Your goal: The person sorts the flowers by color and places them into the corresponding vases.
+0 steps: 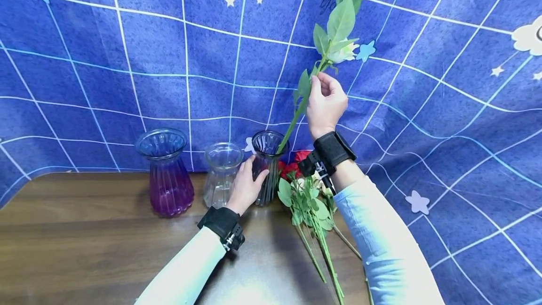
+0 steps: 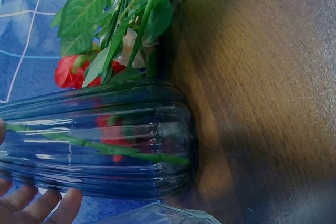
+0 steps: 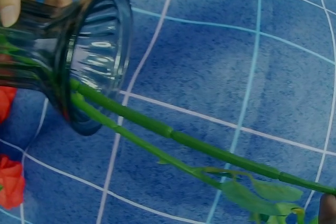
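My right hand (image 1: 326, 103) is raised and pinches the long green stem of a pale flower (image 1: 343, 53) between thumb and fingers. The stem slants down into the mouth of a dark glass vase (image 1: 266, 173). Two green stems (image 3: 173, 134) cross the flared rim in the right wrist view, and the left wrist view shows a stem end (image 2: 173, 159) inside, near the base. My left hand (image 1: 247, 186) holds this vase by its side, thumb on one side and fingers on the other. The vase stands upright on the table.
Beside the dark vase stand a clear glass vase (image 1: 223, 156) and a blue-purple vase (image 1: 171, 187). Several flowers with red blooms (image 1: 292, 171) and green stems (image 1: 323, 244) lie at its right on the wooden table (image 1: 84, 248). A blue patterned cloth (image 1: 152, 60) hangs behind.
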`<move>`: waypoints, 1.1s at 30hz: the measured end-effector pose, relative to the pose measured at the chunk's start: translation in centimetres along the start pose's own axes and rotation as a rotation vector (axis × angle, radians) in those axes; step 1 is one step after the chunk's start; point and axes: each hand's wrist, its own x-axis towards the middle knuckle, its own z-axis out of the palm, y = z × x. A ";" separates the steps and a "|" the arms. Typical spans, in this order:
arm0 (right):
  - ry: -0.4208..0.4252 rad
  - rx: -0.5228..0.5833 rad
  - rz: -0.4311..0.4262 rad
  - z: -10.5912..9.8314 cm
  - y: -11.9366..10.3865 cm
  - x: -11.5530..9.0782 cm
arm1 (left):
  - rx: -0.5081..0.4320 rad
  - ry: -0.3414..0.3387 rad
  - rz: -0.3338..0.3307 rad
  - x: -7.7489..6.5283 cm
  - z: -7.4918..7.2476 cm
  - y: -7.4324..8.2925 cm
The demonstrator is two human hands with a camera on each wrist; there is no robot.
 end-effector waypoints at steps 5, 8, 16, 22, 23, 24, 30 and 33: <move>-0.022 -0.035 0.011 -0.1 0.8 -0.5 | 0.011 0.012 -0.004 0.0 0.1 0.1; -0.029 -0.043 0.009 -0.1 1.3 -0.9 | 0.003 0.005 -0.005 0.1 0.2 0.1; -0.050 -0.086 0.038 -0.3 2.2 -2.1 | 0.015 0.005 0.000 0.1 0.5 -0.3; -0.047 -0.112 0.057 -0.4 3.0 -2.9 | 0.018 0.014 -0.002 0.0 0.3 -0.3; -0.045 -0.118 0.061 -0.4 3.1 -3.0 | 0.017 0.012 -0.003 0.0 0.3 -0.3; -0.044 -0.124 0.063 -0.4 3.2 -3.1 | 0.014 0.009 -0.004 0.0 0.3 -0.2; -0.044 -0.136 0.073 -0.3 3.9 -3.9 | 0.009 0.014 0.007 0.0 0.3 -0.2; -0.049 -0.140 0.076 -0.3 4.3 -4.3 | 0.019 0.030 0.013 0.0 0.3 -0.2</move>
